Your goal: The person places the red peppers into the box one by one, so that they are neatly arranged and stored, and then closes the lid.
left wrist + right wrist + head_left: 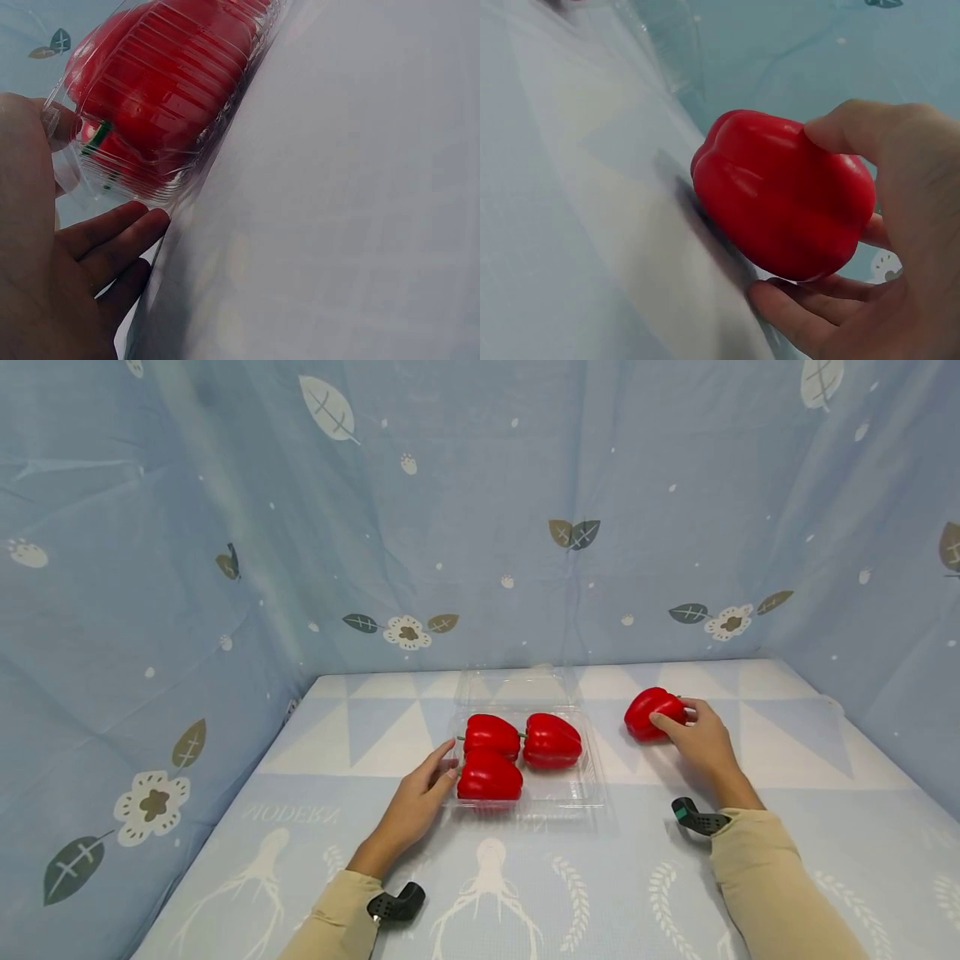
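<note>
My right hand point(701, 739) grips a red bell pepper point(651, 714) at the right, thumb on one side and fingers around the stem end. In the right wrist view the pepper point(780, 199) lies sideways, close over the table. At the left edge of a clear plastic clamshell box point(588, 781), my left hand point(412, 802) holds the rim, with the thumb over it and other fingers by the outer wall. Three red bell peppers point(552, 742) lie inside the box, two toward its left side and one right of them. The left wrist view shows a green stem point(97, 137) through the ribbed wall.
The box's clear lid point(517, 687) is folded back behind it. A patterned cloth covers the table point(360, 827). Blue curtains point(480, 527) with leaves and flowers hang behind and at both sides. Each wrist wears a black camera mount point(397, 903).
</note>
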The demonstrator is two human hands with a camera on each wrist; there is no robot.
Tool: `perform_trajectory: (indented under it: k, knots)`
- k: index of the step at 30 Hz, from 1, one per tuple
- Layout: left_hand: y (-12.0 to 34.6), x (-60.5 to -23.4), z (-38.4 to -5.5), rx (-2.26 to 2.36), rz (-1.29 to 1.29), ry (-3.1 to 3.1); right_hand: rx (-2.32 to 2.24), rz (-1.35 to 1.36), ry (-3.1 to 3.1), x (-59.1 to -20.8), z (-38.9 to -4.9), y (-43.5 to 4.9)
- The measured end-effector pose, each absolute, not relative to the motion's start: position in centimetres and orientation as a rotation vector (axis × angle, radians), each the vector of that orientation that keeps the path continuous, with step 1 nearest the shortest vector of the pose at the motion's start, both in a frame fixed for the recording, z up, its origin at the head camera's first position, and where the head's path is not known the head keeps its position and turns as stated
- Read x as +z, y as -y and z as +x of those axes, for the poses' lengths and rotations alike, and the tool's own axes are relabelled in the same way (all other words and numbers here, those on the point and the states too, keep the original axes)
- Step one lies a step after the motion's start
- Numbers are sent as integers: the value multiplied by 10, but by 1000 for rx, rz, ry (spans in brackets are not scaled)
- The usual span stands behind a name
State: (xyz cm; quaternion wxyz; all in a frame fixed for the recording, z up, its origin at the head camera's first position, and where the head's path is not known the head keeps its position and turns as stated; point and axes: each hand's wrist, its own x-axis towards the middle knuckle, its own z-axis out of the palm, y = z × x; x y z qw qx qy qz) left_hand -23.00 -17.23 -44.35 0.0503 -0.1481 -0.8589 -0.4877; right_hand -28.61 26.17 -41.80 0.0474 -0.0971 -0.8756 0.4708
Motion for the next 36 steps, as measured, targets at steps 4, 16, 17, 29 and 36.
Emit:
perform_trajectory:
  k: [4, 16, 17, 29, 36]
  knots:
    - [172, -444, -230, -1481, -455, 2614, 1547, -259, 2609, -415, -284, -260]
    - [172, -442, -229, -1478, -444, 2615, 1857, -126, 2463, -413, -283, -254]
    - [172, -442, -230, -1482, -446, 2614, 1861, -117, 2458, -413, -283, -253]
    - [171, -442, -230, -1477, -454, 2616, 2071, -83, 2260, -409, -279, -243]
    - [172, -443, -230, -1473, -450, 2622, 2232, -41, 2144, -406, -276, -236]
